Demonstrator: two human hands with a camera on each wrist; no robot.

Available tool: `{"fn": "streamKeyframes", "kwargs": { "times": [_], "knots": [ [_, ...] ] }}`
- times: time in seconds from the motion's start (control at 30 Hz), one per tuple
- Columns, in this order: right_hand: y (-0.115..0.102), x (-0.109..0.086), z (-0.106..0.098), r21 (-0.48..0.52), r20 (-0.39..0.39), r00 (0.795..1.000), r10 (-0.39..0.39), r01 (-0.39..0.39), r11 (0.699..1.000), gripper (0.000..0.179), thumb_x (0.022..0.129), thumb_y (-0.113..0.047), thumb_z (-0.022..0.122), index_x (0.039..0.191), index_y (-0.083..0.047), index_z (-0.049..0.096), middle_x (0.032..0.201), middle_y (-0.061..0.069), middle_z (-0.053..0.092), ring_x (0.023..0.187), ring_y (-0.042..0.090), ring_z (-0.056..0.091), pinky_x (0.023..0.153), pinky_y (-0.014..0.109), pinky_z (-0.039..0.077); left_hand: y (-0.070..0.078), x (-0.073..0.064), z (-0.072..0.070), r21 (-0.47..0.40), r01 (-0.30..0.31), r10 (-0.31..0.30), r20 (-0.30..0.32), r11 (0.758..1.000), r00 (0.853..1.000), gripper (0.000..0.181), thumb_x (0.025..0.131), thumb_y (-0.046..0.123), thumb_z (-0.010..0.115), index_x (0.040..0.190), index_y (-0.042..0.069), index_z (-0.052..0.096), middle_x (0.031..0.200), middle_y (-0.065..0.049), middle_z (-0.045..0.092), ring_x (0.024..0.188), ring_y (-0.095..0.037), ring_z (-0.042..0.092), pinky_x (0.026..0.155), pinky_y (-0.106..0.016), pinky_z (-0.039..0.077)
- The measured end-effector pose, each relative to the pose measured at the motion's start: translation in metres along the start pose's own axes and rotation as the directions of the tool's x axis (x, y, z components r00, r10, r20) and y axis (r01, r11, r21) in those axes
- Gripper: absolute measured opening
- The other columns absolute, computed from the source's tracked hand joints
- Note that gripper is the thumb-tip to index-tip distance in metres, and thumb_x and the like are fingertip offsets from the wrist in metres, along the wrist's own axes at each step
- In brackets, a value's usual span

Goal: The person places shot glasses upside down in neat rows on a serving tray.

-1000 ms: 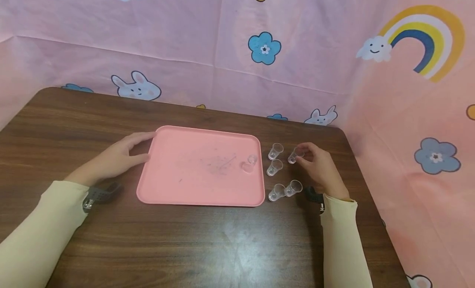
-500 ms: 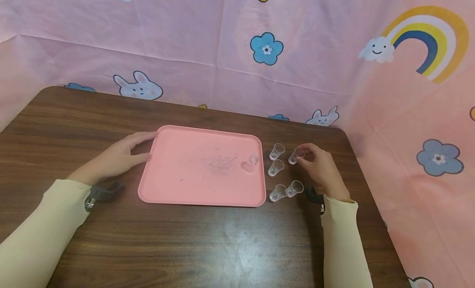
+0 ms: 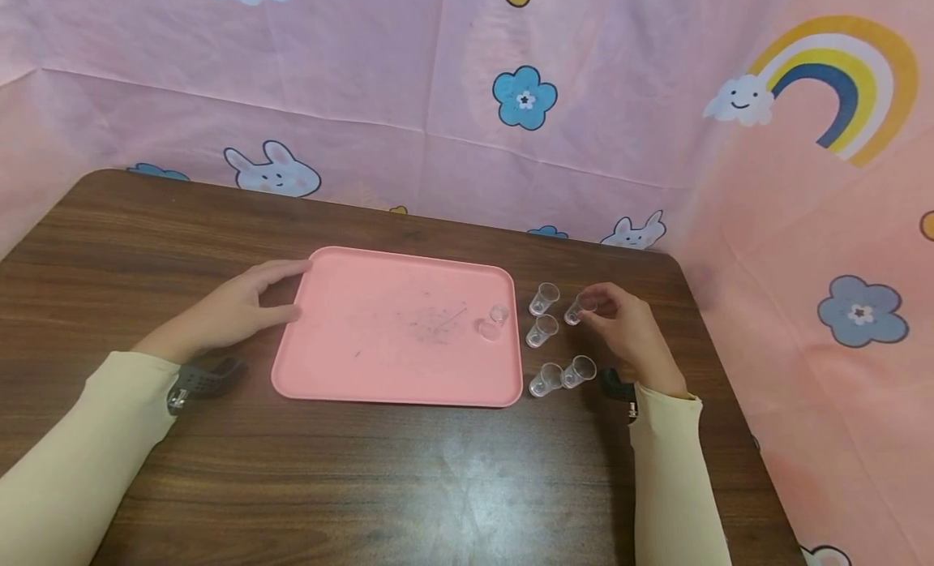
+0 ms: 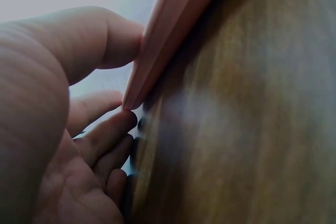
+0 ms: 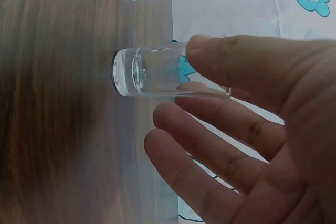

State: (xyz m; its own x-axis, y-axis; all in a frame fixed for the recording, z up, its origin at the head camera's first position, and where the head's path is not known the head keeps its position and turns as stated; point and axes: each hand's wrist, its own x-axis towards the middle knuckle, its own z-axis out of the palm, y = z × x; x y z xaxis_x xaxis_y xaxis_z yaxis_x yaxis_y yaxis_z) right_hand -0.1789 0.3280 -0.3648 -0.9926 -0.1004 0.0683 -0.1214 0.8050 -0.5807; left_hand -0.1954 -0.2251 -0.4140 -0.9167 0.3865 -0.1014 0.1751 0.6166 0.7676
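Observation:
My right hand (image 3: 627,327) pinches a clear shot glass (image 5: 157,72) between thumb and fingers, near its rim. The glass is upright, its thick base close to the table. In the right wrist view the other fingers reach past it, loosely bent. My left hand (image 3: 222,310) is at the left edge of a pink tray (image 3: 350,371), thumb and fingertips against the rim, as the left wrist view shows. On the tray's right side another small clear glass (image 3: 494,321) stands with its wider end down.
Several more shot glasses stand right of the tray: one at the back (image 3: 543,299), one behind the middle (image 3: 541,331), and two close together at the front (image 3: 546,379). A patterned cloth (image 3: 409,87) hangs behind the brown table (image 3: 350,485).
Over the last half second my right hand and its shot glass have shifted very slightly left. My left hand, the tray and the other glasses have stayed put.

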Motion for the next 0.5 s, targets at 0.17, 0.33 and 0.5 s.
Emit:
{"fn": "streamKeyframes", "kwargs": {
  "times": [0.17, 0.33, 0.5],
  "knots": [
    [-0.0002, -0.0001, 0.0009, -0.003, 0.003, 1.0, 0.0, 0.0, 1.0, 0.03, 0.098, -0.012, 0.073, 0.126, -0.006, 0.065, 0.115, 0.015, 0.072, 0.102, 0.033, 0.07, 0.087, 0.047, 0.056, 0.0016, 0.0, 0.0011, -0.007, 0.0, 0.0, -0.001, 1.0, 1.0, 0.075, 0.098, 0.032, 0.073, 0.161, 0.014, 0.036, 0.166, -0.022, 0.027, 0.153, -0.048, 0.019, 0.114, -0.077, 0.018],
    [0.0008, -0.0009, 0.0009, 0.0, 0.003, 1.0, 0.01, -0.01, 1.0, 0.03, 0.099, -0.014, 0.072, 0.127, -0.007, 0.065, 0.117, 0.015, 0.071, 0.103, 0.033, 0.069, 0.088, 0.048, 0.056, 0.0021, -0.0005, 0.0008, -0.02, 0.009, -0.009, 0.0, 1.0, 1.0, 0.074, 0.099, 0.034, 0.072, 0.161, 0.016, 0.036, 0.167, -0.019, 0.026, 0.154, -0.047, 0.018, 0.115, -0.077, 0.017],
    [0.0022, -0.0004, 0.0024, 0.025, 0.024, 1.0, -0.002, 0.002, 1.0, 0.031, 0.099, -0.013, 0.072, 0.128, -0.006, 0.064, 0.118, 0.016, 0.071, 0.105, 0.034, 0.069, 0.091, 0.051, 0.057, 0.0002, -0.0006, 0.0003, -0.021, 0.009, -0.009, 0.002, 1.0, 1.0, 0.072, 0.099, 0.034, 0.071, 0.161, 0.017, 0.037, 0.167, -0.018, 0.026, 0.154, -0.046, 0.018, 0.116, -0.076, 0.017]
  ]
}}
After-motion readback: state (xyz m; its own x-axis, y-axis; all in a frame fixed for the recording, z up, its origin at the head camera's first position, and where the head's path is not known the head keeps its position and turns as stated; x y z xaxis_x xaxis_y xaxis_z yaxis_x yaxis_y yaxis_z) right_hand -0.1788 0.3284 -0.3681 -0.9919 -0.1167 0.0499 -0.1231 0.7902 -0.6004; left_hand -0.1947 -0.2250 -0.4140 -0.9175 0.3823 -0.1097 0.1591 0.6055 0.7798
